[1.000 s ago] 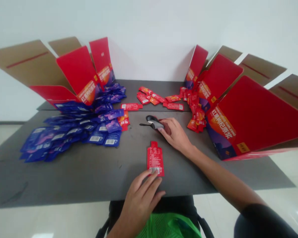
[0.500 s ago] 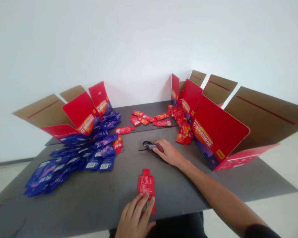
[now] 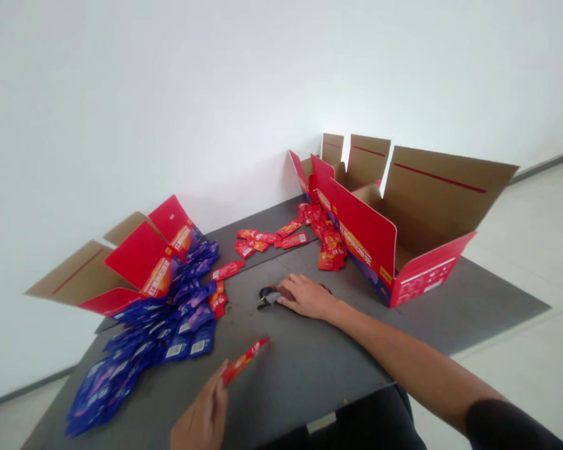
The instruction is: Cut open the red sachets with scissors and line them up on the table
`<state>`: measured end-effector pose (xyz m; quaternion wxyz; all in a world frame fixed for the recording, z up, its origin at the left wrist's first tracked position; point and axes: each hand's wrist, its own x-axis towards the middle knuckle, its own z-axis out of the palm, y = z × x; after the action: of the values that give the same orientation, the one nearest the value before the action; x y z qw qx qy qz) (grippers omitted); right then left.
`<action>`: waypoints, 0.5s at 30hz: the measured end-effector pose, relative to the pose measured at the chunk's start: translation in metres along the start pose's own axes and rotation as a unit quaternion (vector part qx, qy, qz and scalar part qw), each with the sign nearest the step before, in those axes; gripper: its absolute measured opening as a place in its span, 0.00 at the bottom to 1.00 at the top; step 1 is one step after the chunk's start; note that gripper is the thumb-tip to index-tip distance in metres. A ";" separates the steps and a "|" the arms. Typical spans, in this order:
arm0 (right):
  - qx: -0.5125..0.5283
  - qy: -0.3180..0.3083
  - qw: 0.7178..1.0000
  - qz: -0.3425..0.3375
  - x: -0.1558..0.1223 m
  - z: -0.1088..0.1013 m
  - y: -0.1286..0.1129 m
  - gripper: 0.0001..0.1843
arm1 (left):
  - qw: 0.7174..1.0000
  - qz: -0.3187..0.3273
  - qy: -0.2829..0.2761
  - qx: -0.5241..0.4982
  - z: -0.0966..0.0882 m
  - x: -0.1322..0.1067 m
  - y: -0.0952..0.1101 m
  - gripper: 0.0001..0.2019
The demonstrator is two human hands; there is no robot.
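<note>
Left hand (image 3: 199, 422): grip pinches one end of red sachet (image 3: 244, 360), pointing 1 o'clock. Right hand (image 3: 304, 297): grip on black-handled scissors (image 3: 267, 297) unclear. Narrow pinch may slip.

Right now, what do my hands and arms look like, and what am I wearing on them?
Both hands are bare, with no gloves: the left hand, cut off by the bottom of the view, and the right hand. The right forearm is bare too, up to a dark short sleeve. No watch or bracelet shows on the right wrist.
</note>
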<state>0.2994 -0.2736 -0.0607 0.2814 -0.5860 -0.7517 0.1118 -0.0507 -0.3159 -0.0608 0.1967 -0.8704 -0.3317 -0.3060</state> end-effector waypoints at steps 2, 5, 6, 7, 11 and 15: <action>-0.019 -0.002 1.000 -0.007 -0.001 0.001 -0.002 0.19 | 0.995 -0.065 0.036 0.062 -0.008 0.032 -0.007 0.14; -0.028 -0.006 0.999 -0.022 -0.003 0.003 -0.009 0.20 | 0.988 -0.066 0.098 0.101 -0.010 0.098 -0.005 0.17; -0.026 -0.010 0.999 -0.028 -0.004 0.004 -0.012 0.21 | 0.988 -0.056 0.113 0.088 -0.005 0.123 -0.002 0.17; -0.024 -0.013 0.999 -0.035 -0.005 0.005 -0.016 0.21 | 0.990 -0.026 0.119 0.066 0.002 0.148 0.003 0.16; -0.020 -0.031 0.998 -0.057 -0.009 0.008 -0.026 0.20 | 0.992 0.096 0.075 -0.011 0.053 0.235 0.038 0.15; 0.018 -0.028 0.996 -0.087 -0.008 0.014 -0.024 0.24 | 0.983 0.172 0.017 -0.059 0.109 0.295 0.085 0.16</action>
<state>0.2736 -0.2859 -0.0627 0.2789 -0.5096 -0.8056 0.1164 0.2274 -0.1806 0.0427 0.2001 -0.9192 -0.1547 -0.3017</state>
